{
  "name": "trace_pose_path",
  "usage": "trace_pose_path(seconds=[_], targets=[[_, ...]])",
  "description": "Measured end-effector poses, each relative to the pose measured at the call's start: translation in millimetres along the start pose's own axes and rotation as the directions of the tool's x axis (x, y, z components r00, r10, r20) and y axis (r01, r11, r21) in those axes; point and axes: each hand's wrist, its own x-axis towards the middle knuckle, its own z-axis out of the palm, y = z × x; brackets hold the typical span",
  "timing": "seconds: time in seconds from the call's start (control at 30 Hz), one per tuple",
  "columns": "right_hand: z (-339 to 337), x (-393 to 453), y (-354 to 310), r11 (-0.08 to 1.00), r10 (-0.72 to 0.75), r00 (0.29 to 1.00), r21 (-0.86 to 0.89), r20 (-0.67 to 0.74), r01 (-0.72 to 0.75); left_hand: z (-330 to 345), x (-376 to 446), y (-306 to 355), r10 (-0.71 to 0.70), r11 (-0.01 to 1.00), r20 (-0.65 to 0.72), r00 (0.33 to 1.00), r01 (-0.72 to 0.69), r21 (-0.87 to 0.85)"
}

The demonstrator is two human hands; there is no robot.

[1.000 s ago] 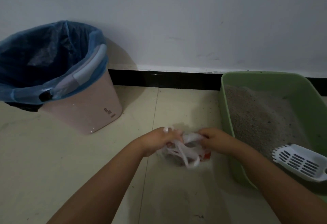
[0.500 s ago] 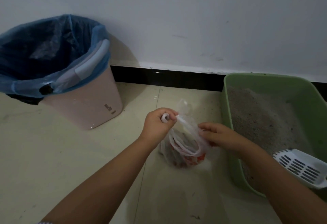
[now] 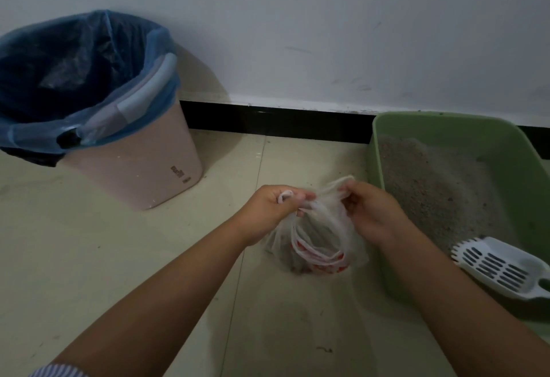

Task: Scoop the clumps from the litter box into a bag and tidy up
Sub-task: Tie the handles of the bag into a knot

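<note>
Compared with half a second ago, the right hand (image 3: 373, 212) has risen to pinch the bag (image 3: 315, 236) handle, level with the left hand (image 3: 275, 208). Both sets of fingers are closed on handles; the bag sits on the floor beside the litter box (image 3: 384, 227). It seems the tying step; next, cross the handles into a knot.

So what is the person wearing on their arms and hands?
Nothing on either hand: the left hand and right hand show no gloves, rings or watch. Both forearms are uncovered. Only a striped sleeve edge shows at the left arm, pushed up high.
</note>
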Motion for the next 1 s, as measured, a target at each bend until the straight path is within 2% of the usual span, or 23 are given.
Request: trace_pose_path(seconds=[0.03, 0.07, 0.1, 0.17, 0.2, 0.23, 0.27, 0.33, 0.4, 0.43, 0.47, 0.5, 0.53, 0.57, 0.6, 0.67, 0.73, 0.8, 0.87, 0.9, 0.97, 1.0], targets=[[-1, -1, -2, 0.993, -0.026, 0.998, 0.114, 0.058, 0.019, -1, -1, 2, -0.027, 0.999, 0.003, 1.0, 0.027, -0.033], [-1, -3, -5, 0.974, -0.064, 0.99, 0.226, 0.129, 0.034, -1, -1, 4, -0.063, 0.983, -0.013, 0.998, 0.06, -0.171], [-2, -5, -7, 0.946, -0.114, 0.976, 0.321, 0.187, 0.049, 1, -1, 6, -0.108, 0.918, -0.041, 0.993, 0.084, -0.387], [-3, -9, -8, 0.9, -0.19, 0.95, 0.431, 0.247, 0.068, 8, -1, 12, -0.174, 0.637, -0.101, 0.98, 0.034, -0.77], [-4, -13, -8, 0.898, -0.208, 0.94, 0.433, 0.272, 0.074, 12, 0, 14, -0.194, 0.497, -0.121, 0.974, -0.009, -0.867], [-7, -15, -10, 0.91, -0.214, 0.932, 0.406, 0.293, 0.082, 14, 0, 14, -0.203, 0.403, -0.125, 0.971, -0.034, -0.915], [-10, -18, -12, 0.93, -0.213, 0.927, 0.354, 0.309, 0.096, 14, -1, 15, -0.213, 0.355, -0.117, 0.97, -0.035, -0.934], [-18, -21, -17, 0.976, -0.185, 0.93, 0.173, 0.317, 0.135, 8, -4, 12, -0.23, 0.385, -0.09, 0.969, 0.006, -0.923], [-27, -19, -19, 0.978, -0.141, 0.962, -0.12, 0.236, 0.173, -1, -11, -1, -0.275, 0.57, -0.12, 0.954, 0.061, -0.82], [-33, -14, -17, 0.947, -0.134, 0.976, -0.268, 0.17, 0.177, -5, -17, -10, -0.282, 0.723, -0.165, 0.945, 0.096, -0.684], [-38, -10, -14, 0.899, -0.141, 0.984, -0.402, 0.111, 0.174, -9, -22, -20, -0.253, 0.887, -0.224, 0.941, 0.133, -0.442], [-43, -6, -10, 0.841, -0.163, 0.983, -0.509, 0.081, 0.181, -13, -27, -30, -0.178, 0.982, -0.267, 0.947, 0.155, -0.104], [-48, -5, -6, 0.772, -0.195, 0.977, -0.6, 0.086, 0.207, -16, -31, -37, -0.082, 0.966, -0.254, 0.964, 0.139, 0.216], [-51, -4, -3, 0.702, -0.215, 0.972, -0.677, 0.095, 0.222, -20, -35, -42, -0.015, 0.895, -0.187, 0.982, 0.097, 0.436], [-54, -4, 0, 0.649, -0.229, 0.969, -0.727, 0.094, 0.224, -23, -38, -46, 0.011, 0.816, -0.112, 0.994, 0.056, 0.576], [-53, -4, 1, 0.582, -0.251, 0.965, -0.786, 0.073, 0.211, -28, -42, -50, 0.013, 0.674, -0.023, 1.0, 0.009, 0.738], [-45, -7, 2, 0.515, -0.287, 0.953, -0.824, 0.094, 0.236, -31, -42, -58, 0.02, 0.562, 0.023, 1.0, -0.03, 0.827], [-39, -9, 6, 0.389, -0.294, 0.946, -0.886, 0.141, 0.253, -30, -39, -61, 0.051, 0.439, 0.081, 0.995, -0.095, 0.894], [-35, -14, 13, 0.157, -0.192, 0.966, -0.966, 0.173, 0.204, -24, -36, -63, 0.054, 0.354, 0.095, 0.994, -0.108, 0.929], [-35, -15, 18, -0.003, -0.126, 0.975, -0.983, 0.18, 0.181, -18, -33, -65, 0.089, 0.318, 0.107, 0.99, -0.13, 0.939], [-35, -17, 24, -0.334, -0.008, 0.979, -0.923, 0.205, 0.191, -2, -27, -65, 0.136, 0.239, 0.127, 0.983, -0.157, 0.958], [-35, -18, 25, -0.451, 0.043, 0.978, -0.87, 0.206, 0.202, 5, -23, -67, 0.08, 0.237, 0.106, 0.991, -0.122, 0.964]])
